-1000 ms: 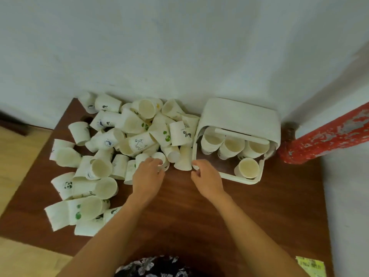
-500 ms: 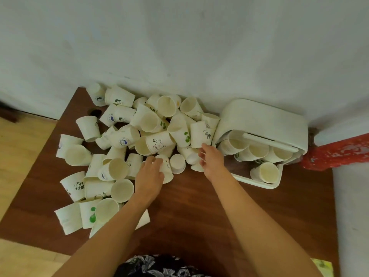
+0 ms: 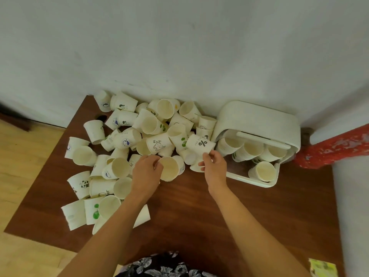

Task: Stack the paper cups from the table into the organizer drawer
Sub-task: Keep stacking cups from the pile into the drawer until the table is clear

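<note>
Left hand (image 3: 146, 170) curls its grip round the rim of a plain cup (image 3: 169, 168) lying on its side, mouth toward the camera, at the near edge of the cup pile (image 3: 127, 144). Right hand (image 3: 214, 166) pinches a cup marked "%" (image 3: 200, 145) by its rim edge, thumb and fingers closed on it; that cup is tilted, raised a little over the pile, just left of the organizer drawer (image 3: 257, 181).

Pile: many white paper cups, most tipped over, some nested, spread over the left and middle of the brown counter (image 3: 189, 216) up to the wall (image 3: 179, 47). Prints visible: a bear cup (image 3: 158, 145), a panda cup (image 3: 80, 183), green-dot cups at the near left.

Organizer (image 3: 259, 118): white plastic, rounded top, against the wall at the counter's right rear. Its drawer is pulled out toward the camera and holds several cups in a back row plus one cup (image 3: 262, 171) in front, mouths facing the camera. Whether those are stacked cannot be told.

A red post (image 3: 335, 146) stands right of the organizer. A yellow-green paper (image 3: 322, 267) lies at the near right corner. Floral clothing (image 3: 159, 265) shows at the bottom edge.
</note>
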A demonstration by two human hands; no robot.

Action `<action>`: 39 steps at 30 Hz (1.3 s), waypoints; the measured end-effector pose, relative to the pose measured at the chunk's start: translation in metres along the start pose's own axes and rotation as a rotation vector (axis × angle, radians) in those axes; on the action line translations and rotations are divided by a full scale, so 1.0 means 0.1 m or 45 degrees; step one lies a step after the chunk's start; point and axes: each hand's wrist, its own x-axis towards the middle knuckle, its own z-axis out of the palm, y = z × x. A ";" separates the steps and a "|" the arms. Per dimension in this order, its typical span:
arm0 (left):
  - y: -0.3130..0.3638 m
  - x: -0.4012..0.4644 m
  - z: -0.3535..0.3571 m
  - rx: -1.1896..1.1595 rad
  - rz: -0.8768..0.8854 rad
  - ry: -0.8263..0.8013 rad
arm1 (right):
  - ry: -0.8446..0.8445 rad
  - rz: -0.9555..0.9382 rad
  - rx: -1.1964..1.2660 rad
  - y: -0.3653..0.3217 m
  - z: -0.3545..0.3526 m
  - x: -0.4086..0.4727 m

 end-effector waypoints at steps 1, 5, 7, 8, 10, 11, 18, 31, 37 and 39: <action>0.06 -0.05 0.01 -0.029 0.002 -0.011 | -0.008 -0.049 -0.047 0.01 -0.08 -0.07; 0.35 -0.25 0.12 -0.205 -0.060 -0.126 | 0.004 -0.163 -0.228 0.16 -0.52 -0.26; 0.54 -0.35 0.23 -0.338 -0.123 -0.191 | 0.033 -0.207 -0.304 0.24 -0.79 -0.32; 0.62 -0.39 0.28 -0.388 -0.146 -0.208 | 0.055 -0.232 -0.357 0.27 -0.92 -0.34; 0.81 -0.47 0.41 -0.470 -0.184 -0.246 | 0.120 -0.270 -0.459 0.31 -1.20 -0.36; 0.89 -0.50 0.46 -0.509 -0.200 -0.269 | 0.155 -0.291 -0.506 0.32 -1.32 -0.36; 1.46 -0.64 0.83 -0.640 -0.208 -0.327 | 0.370 -0.483 -0.938 0.34 -2.13 -0.15; 2.14 -0.43 1.26 -0.686 -0.174 -0.401 | -0.058 -0.367 -1.383 0.57 -2.32 0.51; 2.29 -0.35 1.62 -0.733 -0.230 -0.460 | -0.121 -0.459 -1.228 0.70 -2.43 0.61; 2.32 -0.33 1.73 -0.766 -0.273 -0.467 | 0.007 -0.485 -1.026 0.75 -2.49 0.56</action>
